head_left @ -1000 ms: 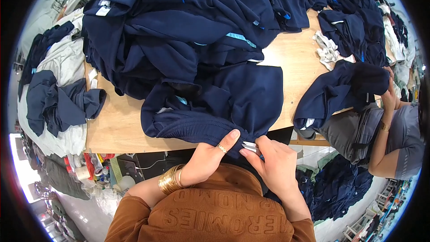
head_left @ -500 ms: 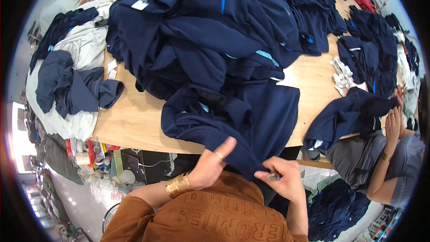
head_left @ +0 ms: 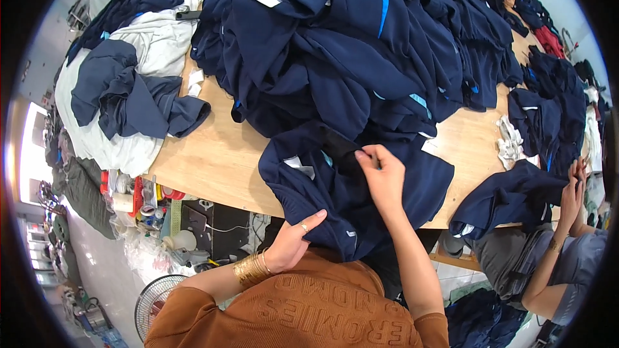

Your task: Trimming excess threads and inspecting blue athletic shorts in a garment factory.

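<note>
Over the near edge of the pale wooden worktop [head_left: 216, 171] hangs a crumpled navy cloth garment [head_left: 342, 193], its gathered waistband [head_left: 291, 198] towards me. I'd hold that band lightly taut, so the folds part without dragging. The left hand [head_left: 293, 243], thumb on top, grips it low; the right hand [head_left: 385, 174], reaching forward, fingers curled, pinches the black inner cloth [head_left: 340, 145]; I can't tell whether its fist hides anything else.

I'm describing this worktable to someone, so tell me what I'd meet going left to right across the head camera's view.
Dark grey-blue garment → gold bangles → your left hand → your right hand → crumpled white scraps → the grey-clad co-worker's hands.
</note>
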`<state>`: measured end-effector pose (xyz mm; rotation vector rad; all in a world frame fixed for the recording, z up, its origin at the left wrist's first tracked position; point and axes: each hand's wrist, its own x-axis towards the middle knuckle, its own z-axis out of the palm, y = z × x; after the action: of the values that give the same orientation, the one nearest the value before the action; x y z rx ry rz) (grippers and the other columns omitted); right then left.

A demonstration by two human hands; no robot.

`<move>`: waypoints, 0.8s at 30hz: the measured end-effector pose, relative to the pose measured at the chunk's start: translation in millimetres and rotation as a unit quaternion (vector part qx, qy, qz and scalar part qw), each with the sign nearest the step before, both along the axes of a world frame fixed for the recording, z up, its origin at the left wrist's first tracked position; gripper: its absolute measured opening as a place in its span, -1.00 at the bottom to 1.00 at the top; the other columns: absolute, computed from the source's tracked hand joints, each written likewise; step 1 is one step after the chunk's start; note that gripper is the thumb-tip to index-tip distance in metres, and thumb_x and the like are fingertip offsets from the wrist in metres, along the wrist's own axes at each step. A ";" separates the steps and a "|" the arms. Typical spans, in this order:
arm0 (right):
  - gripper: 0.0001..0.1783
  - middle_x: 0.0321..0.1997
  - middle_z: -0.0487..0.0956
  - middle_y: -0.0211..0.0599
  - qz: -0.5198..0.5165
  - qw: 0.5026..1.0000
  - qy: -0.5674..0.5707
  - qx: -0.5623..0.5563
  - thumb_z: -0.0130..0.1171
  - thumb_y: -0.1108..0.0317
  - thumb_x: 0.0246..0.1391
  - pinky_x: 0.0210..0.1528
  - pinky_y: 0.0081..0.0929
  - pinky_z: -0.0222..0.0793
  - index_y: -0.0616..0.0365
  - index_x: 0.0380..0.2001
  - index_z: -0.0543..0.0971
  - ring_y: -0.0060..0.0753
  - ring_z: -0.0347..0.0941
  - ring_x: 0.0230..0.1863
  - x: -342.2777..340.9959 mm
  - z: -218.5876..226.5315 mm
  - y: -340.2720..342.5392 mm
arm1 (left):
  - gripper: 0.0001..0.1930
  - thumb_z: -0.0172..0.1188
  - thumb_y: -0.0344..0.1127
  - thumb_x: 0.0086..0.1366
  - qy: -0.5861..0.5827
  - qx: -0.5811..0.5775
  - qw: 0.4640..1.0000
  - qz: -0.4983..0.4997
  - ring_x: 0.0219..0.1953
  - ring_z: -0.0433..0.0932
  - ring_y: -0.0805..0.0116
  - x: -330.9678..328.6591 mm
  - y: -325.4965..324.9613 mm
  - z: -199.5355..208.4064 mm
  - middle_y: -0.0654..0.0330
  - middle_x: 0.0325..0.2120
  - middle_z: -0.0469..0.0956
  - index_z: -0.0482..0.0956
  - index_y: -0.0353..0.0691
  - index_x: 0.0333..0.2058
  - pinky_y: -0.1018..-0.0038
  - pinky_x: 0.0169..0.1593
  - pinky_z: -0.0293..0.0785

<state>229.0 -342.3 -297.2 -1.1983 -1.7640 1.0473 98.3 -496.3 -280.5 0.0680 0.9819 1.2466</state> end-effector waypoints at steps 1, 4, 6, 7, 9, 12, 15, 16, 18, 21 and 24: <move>-0.77 -0.60 0.44 -0.46 -0.005 0.998 0.060 -0.030 0.26 0.35 -0.03 -0.43 -0.71 0.25 0.23 -0.31 0.54 -0.68 0.32 -0.53 3.0 -2.2 5.7 | -0.55 0.07 -0.30 0.28 0.019 0.020 0.999 0.041 0.08 0.34 0.35 1.6 3.4 2.9 0.21 0.01 0.39 0.25 -0.23 0.12 0.38 0.16 0.25; -0.90 -0.64 0.32 -0.62 -0.154 0.956 0.238 -0.072 0.11 0.43 0.08 -0.57 -0.78 0.08 0.16 -0.32 0.54 -0.82 0.17 -0.59 55.6 57.4 13.9 | -0.53 -0.06 -0.09 0.34 -0.111 0.060 0.984 0.123 0.14 0.31 0.25 -27.4 10.2 19.0 0.15 0.09 0.34 0.26 -0.23 0.13 0.28 0.22 0.17; -0.85 -0.67 0.33 -0.58 -0.293 0.912 0.287 0.026 0.06 0.46 0.09 -0.73 -0.80 -0.08 0.16 -0.24 0.53 -0.81 0.11 -0.73 111.8 85.8 32.3 | -0.52 -0.07 -0.11 0.34 -0.056 0.063 0.989 0.122 0.11 0.35 0.22 -48.0 20.0 21.4 0.07 0.08 0.36 0.26 -0.29 0.12 0.28 0.20 0.23; -0.84 -0.66 0.36 -0.56 -0.310 0.903 0.287 0.071 0.06 0.46 0.09 -0.74 -0.79 -0.08 0.18 -0.23 0.53 -0.81 0.12 -0.74 145.1 94.3 39.0 | -0.54 -0.06 -0.13 0.34 -0.022 0.086 0.992 0.091 0.03 0.44 0.22 -54.1 25.6 25.3 0.02 0.01 0.41 0.30 -0.36 0.07 0.33 0.12 0.33; -0.82 -0.64 0.41 -0.50 -0.319 0.894 0.276 0.150 0.05 0.47 0.09 -0.75 -0.78 -0.06 0.22 -0.21 0.52 -0.79 0.14 -0.76 193.4 120.6 38.4 | -0.57 -0.03 -0.17 0.32 0.027 0.168 0.985 0.029 -0.08 0.51 0.27 -53.2 41.6 39.0 0.00 -0.07 0.48 0.35 -0.43 0.01 0.40 0.04 0.41; -0.80 -0.35 0.58 -0.17 -0.312 0.875 0.295 0.222 -0.01 0.46 0.14 -0.69 -0.80 0.04 0.29 -0.20 0.51 -0.71 0.27 -0.68 237.0 153.0 26.7 | -0.61 0.02 -0.22 0.30 0.035 0.239 0.969 -0.046 -0.13 0.52 0.33 -36.1 75.5 61.4 0.06 -0.13 0.51 0.38 -0.42 -0.03 0.45 0.01 0.42; -0.80 -0.22 0.58 -0.07 -0.395 0.828 0.325 0.228 -0.07 0.45 0.17 -0.65 -0.80 0.17 0.32 -0.21 0.47 -0.71 0.33 -0.61 250.2 150.8 23.2 | -0.65 0.07 -0.28 0.27 0.101 0.263 0.952 -0.119 -0.18 0.52 0.41 -16.9 112.3 59.2 0.14 -0.19 0.53 0.41 -0.39 -0.05 0.50 -0.03 0.43; -0.80 -0.23 0.58 -0.09 -0.445 0.820 0.298 0.201 -0.09 0.44 0.18 -0.61 -0.79 0.26 0.29 -0.21 0.47 -0.69 0.38 -0.57 252.6 133.5 24.4 | -0.67 0.10 -0.30 0.25 0.156 0.251 0.944 -0.148 -0.21 0.52 0.44 -8.2 125.8 49.6 0.19 -0.22 0.53 0.43 -0.37 -0.06 0.52 -0.05 0.43; -0.82 -0.24 0.59 -0.21 -0.412 0.901 0.054 0.127 -0.09 0.43 0.19 -0.50 -0.76 0.38 0.19 -0.20 0.48 -0.64 0.48 -0.45 262.6 94.0 24.8 | -0.71 0.15 -0.31 0.23 0.176 0.249 0.936 -0.177 -0.26 0.48 0.53 1.4 139.9 22.9 0.26 -0.28 0.53 0.46 -0.35 -0.12 0.58 -0.11 0.41; -0.78 -0.29 0.60 -0.36 -0.369 0.926 -0.055 0.064 -0.01 0.48 0.13 -0.27 -0.68 0.40 0.14 -0.14 0.48 -0.60 0.51 -0.30 284.8 12.2 14.9 | -0.76 0.18 -0.28 0.21 0.360 0.241 0.877 -0.209 -0.30 0.40 0.62 4.1 147.3 -25.5 0.32 -0.38 0.51 0.51 -0.35 -0.24 0.65 -0.18 0.36; -0.77 -0.34 0.60 -0.33 -0.375 0.922 -0.097 0.029 0.09 0.50 0.04 -0.11 -0.59 0.35 0.20 -0.18 0.51 -0.56 0.50 -0.23 273.1 -13.4 -4.0 | -0.78 0.17 -0.30 0.21 0.384 0.197 0.884 -0.182 -0.33 0.40 0.62 4.6 141.9 -39.2 0.34 -0.40 0.51 0.51 -0.35 -0.28 0.65 -0.21 0.35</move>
<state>502.1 -346.3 -310.7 -1.7800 -1.2575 0.4265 102.9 -354.5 -319.7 1.0903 1.2878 1.0492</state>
